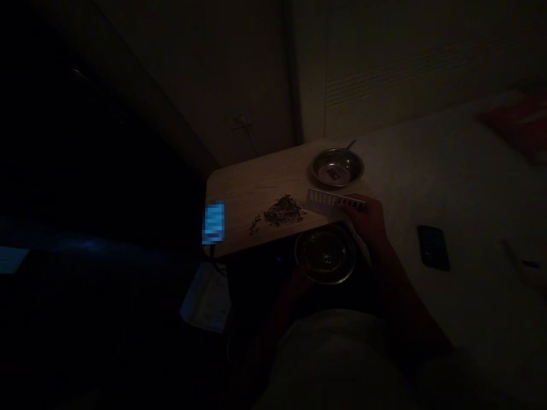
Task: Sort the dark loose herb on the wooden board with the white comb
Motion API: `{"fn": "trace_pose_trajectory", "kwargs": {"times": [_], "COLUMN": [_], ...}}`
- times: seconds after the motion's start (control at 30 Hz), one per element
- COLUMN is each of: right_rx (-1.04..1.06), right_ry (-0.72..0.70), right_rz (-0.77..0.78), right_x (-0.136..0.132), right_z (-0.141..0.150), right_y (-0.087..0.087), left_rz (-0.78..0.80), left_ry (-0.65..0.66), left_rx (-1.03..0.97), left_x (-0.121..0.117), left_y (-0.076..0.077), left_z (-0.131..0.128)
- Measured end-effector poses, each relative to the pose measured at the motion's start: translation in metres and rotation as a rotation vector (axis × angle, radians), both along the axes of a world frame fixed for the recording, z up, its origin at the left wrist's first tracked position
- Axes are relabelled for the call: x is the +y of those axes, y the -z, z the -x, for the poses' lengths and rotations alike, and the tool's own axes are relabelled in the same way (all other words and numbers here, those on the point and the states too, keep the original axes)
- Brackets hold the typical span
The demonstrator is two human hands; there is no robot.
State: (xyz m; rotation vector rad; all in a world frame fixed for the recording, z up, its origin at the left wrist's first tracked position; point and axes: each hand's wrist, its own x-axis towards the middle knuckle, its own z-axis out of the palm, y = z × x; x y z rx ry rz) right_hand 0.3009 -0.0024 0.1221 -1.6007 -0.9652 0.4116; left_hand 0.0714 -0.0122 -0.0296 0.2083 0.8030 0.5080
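My right hand (365, 219) is closed on one end of a pale flat strip with a row of slots (320, 199), which looks like a wide comb. Its free end reaches the right side of a loose pile of small dark bits (284, 210) on a wooden tabletop (239, 193). Just below the table's front edge, my left hand (301, 276) grips the left rim of a metal bowl (327, 279). Deep shadow hides most of the left fingers. What lies inside this bowl is too dark to make out.
A second metal bowl (337, 168) stands on the table's far right, with a thin handle behind it. A lit, blurred screen (213, 222) is at the left edge. On the pale bedding (470, 228) lies a dark phone (433, 247). A paper-like sheet (207, 299) is lower left.
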Motion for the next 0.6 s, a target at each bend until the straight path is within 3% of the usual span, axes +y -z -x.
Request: {"fn": "trace_pose_trajectory", "kwargs": {"times": [0.37, 0.6], "right_rx": [-0.027, -0.026], "right_ry": [-0.114, -0.167], "right_rz": [0.006, 0.045], "right_x": [0.002, -0.007], "right_z": [-0.004, -0.018], "right_y": [0.007, 0.001], "left_rz": [0.008, -0.007], "left_ry": [-0.009, -0.052], "left_rx": [0.039, 0.107], "left_x": [0.001, -0.002], "left_y": [0.012, 0.020], "left_z": [0.005, 0.015]}}
